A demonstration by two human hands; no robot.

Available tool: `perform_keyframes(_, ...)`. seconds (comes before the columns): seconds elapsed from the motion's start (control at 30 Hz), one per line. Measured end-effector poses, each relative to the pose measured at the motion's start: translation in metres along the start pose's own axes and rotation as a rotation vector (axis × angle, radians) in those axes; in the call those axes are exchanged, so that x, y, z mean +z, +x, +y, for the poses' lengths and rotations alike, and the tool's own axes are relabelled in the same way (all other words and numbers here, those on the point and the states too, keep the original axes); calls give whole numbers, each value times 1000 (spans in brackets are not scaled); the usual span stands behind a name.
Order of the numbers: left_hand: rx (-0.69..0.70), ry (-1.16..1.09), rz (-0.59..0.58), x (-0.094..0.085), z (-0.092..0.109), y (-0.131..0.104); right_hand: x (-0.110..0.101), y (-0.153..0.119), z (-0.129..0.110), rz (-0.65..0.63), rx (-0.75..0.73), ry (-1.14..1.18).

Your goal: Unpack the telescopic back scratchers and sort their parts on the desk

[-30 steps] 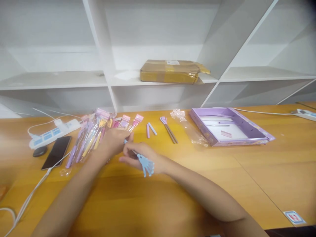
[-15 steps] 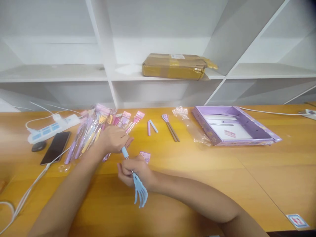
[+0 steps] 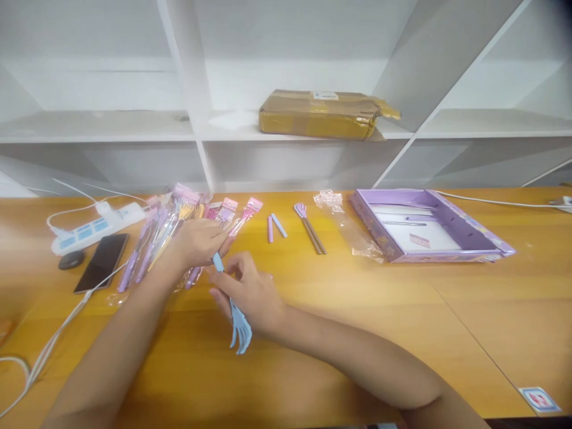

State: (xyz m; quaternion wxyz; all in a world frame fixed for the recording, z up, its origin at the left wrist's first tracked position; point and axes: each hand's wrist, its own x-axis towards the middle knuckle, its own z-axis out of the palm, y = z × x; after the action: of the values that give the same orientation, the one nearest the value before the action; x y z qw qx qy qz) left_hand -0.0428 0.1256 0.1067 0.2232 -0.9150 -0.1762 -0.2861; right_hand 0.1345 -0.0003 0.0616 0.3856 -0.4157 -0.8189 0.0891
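A: With the purple box [image 3: 454,220] taken as the reference, where is the blue scratcher [image 3: 242,335] to be found?

B: Well to the left of the box, above the tabletop [image 3: 357,333]. Its blue handle end is gripped in the left hand [image 3: 201,243], and its shaft is held between the curled fingers of the right hand [image 3: 252,292]. No wrapper can be made out around it.

A: What else can be counted as unwrapped?

B: The purple-clawed scratcher [image 3: 310,229], which is laid bare left of the box, its rods uncovered. Beyond it, farther left, a violet sleeve [image 3: 270,229] and a light-blue sleeve [image 3: 279,225] are seen lying loose.

A: And what is left?

B: Far left of the box, many wrapped scratchers [image 3: 156,244] are piled in their bags, so only a small share is judged done. Slender rods [image 3: 405,223] and a pink card [image 3: 420,240] are contained inside the box; just left of it, clear film [image 3: 353,235] is spread.
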Motion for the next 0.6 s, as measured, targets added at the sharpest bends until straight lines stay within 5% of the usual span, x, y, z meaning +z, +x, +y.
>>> perform_keyframes(0.2, 68, -74, 64, 9, 16, 7, 0, 3, 17, -88, -462, 15)
perform_keyframes(0.6, -49, -204, 129, 23, 57, 19, 5, 8, 37, -46, -706, -212)
